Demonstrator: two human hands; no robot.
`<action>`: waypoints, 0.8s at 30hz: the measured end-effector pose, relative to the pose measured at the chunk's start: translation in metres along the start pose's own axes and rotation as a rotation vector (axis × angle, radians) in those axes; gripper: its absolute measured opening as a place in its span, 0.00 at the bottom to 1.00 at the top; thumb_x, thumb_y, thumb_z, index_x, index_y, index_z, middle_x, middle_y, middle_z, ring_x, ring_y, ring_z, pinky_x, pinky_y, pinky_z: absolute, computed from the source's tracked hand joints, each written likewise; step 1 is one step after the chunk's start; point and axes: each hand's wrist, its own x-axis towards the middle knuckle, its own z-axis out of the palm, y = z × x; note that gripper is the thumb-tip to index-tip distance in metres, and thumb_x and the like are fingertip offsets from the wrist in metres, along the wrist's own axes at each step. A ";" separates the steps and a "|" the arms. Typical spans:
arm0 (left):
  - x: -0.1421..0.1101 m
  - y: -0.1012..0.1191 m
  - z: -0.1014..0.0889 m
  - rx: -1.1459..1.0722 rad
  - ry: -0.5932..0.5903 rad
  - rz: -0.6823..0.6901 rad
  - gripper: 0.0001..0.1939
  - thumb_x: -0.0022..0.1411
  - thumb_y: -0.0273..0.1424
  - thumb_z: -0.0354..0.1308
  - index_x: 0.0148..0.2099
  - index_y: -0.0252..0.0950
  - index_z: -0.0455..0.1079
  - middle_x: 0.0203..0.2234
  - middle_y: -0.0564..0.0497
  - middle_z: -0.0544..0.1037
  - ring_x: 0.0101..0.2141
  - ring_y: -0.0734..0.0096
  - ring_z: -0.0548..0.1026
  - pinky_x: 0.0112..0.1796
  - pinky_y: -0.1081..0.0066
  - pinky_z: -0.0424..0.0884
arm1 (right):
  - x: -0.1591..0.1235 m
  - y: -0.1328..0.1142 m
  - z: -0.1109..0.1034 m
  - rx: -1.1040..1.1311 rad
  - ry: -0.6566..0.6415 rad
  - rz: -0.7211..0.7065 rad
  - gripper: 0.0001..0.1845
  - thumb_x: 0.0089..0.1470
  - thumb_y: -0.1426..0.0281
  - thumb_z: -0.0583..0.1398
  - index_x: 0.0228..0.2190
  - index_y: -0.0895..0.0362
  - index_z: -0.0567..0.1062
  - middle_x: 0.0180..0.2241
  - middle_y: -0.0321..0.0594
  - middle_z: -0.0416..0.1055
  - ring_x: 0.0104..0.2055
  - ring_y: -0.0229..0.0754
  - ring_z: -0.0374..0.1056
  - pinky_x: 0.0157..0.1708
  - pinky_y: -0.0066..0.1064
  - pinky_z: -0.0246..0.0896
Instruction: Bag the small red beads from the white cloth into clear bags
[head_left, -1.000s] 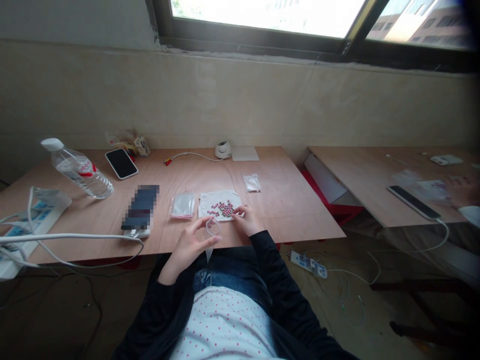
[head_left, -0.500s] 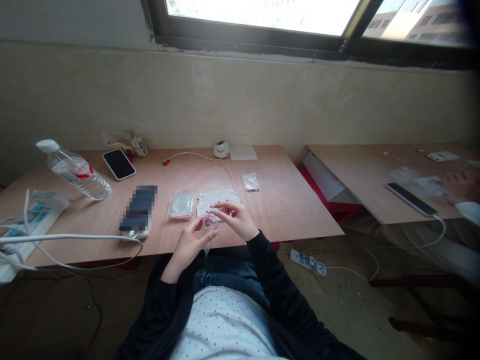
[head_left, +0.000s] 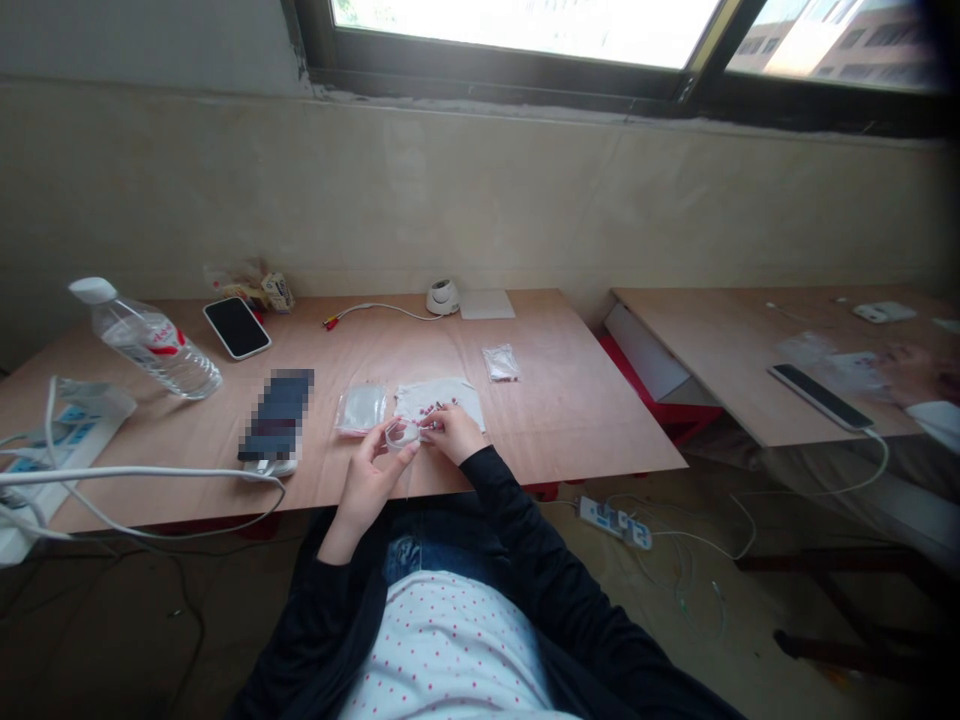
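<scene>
My left hand (head_left: pixel 366 490) is closed around a small clear plastic bag (head_left: pixel 402 436), its mouth spread into a round opening between thumb and fingers. Beside it, my right hand (head_left: pixel 456 436) is low over the front of a white cloth (head_left: pixel 466 400), fingertips drawn together by the bag's right edge. Whether something tiny sits in that pinch cannot be made out. Several small dark-red pieces (head_left: pixel 438 407) lie on the cloth just beyond my right fingers. Left of the cloth is a stack of flat clear bags (head_left: pixel 363 408).
A small filled packet (head_left: pixel 501 363) lies behind the cloth. Leftward are a blurred-out phone (head_left: pixel 277 415), another phone (head_left: pixel 237 328), a water bottle (head_left: pixel 157 345) and a power strip with cables (head_left: pixel 67 455). A dome camera (head_left: pixel 442 296) stands behind. Another person's hand (head_left: pixel 911 365) is at the right-hand table.
My right hand has come down from above the bag onto the cloth by the red pieces. The left hand, with the bag, has shifted slightly left and tilted its mouth toward the cloth.
</scene>
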 end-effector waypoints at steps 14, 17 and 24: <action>0.000 0.002 -0.001 -0.052 -0.114 -0.008 0.25 0.55 0.37 0.57 0.54 0.36 0.61 0.50 0.45 0.69 0.51 0.62 0.67 0.52 0.62 0.61 | -0.003 -0.008 -0.018 0.398 0.081 -0.098 0.09 0.47 0.63 0.61 0.26 0.57 0.76 0.20 0.33 0.63 0.23 0.34 0.58 0.25 0.25 0.54; 0.001 0.003 -0.001 -0.092 -0.131 -0.011 0.25 0.55 0.37 0.57 0.54 0.35 0.61 0.50 0.44 0.69 0.51 0.61 0.67 0.53 0.60 0.61 | -0.008 -0.025 -0.037 0.528 0.107 -0.129 0.14 0.46 0.58 0.61 0.27 0.57 0.76 0.20 0.34 0.64 0.23 0.34 0.57 0.23 0.26 0.53; 0.001 0.006 -0.002 -0.130 -0.163 -0.029 0.25 0.55 0.37 0.57 0.53 0.35 0.61 0.51 0.44 0.69 0.52 0.61 0.66 0.52 0.61 0.62 | -0.017 -0.047 -0.057 0.527 -0.023 -0.226 0.15 0.46 0.56 0.61 0.26 0.56 0.77 0.21 0.33 0.64 0.24 0.33 0.58 0.23 0.25 0.53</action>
